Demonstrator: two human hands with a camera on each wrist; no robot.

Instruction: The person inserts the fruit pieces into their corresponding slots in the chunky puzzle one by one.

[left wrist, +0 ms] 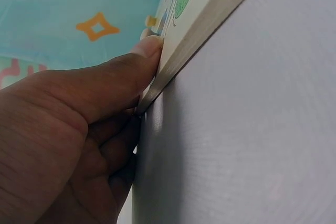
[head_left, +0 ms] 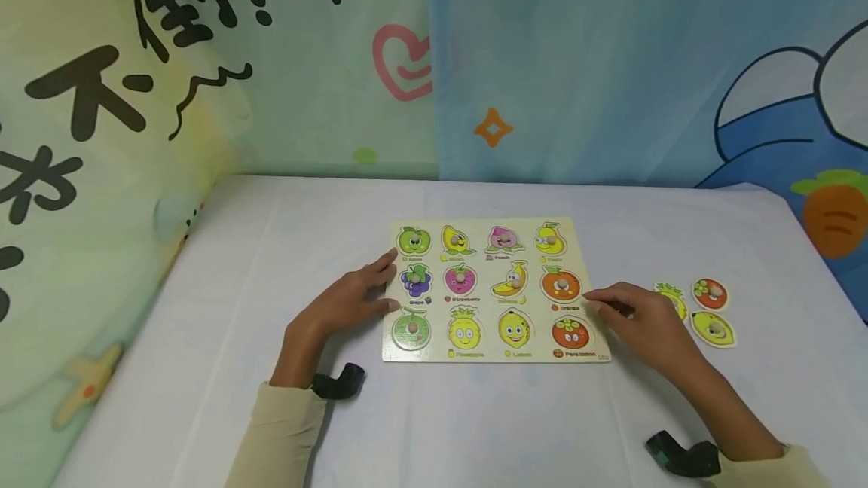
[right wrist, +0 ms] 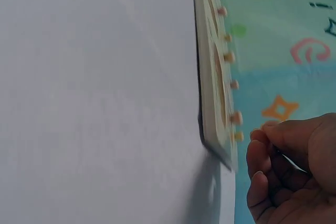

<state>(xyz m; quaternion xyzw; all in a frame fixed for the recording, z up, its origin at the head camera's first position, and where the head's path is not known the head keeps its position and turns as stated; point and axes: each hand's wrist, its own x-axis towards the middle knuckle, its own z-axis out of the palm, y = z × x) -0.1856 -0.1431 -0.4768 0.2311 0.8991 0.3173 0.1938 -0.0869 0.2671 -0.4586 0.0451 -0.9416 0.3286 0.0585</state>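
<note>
A pale wooden fruit puzzle board (head_left: 432, 352) lies flat on the table, with knobbed fruit pieces in many of its slots. My left hand (head_left: 344, 300) rests at the board's left edge, thumb and forefinger spread apart against it. In the left wrist view the thumb (left wrist: 147, 51) touches the board's edge. My right hand (head_left: 644, 322) hovers by the right edge, fingertips close to the orange piece (head_left: 560, 285). Its fingers (right wrist: 257, 156) are loosely bent beside the knobs (right wrist: 236, 117), with nothing seen between them.
Loose pineapple (head_left: 671, 298), persimmon (head_left: 710, 294) and lemon (head_left: 713, 329) pieces lie right of the board, the pineapple partly hidden by the right hand. A white cloth (head_left: 475, 428) covers the table. Behind hangs a printed curtain (head_left: 576, 59).
</note>
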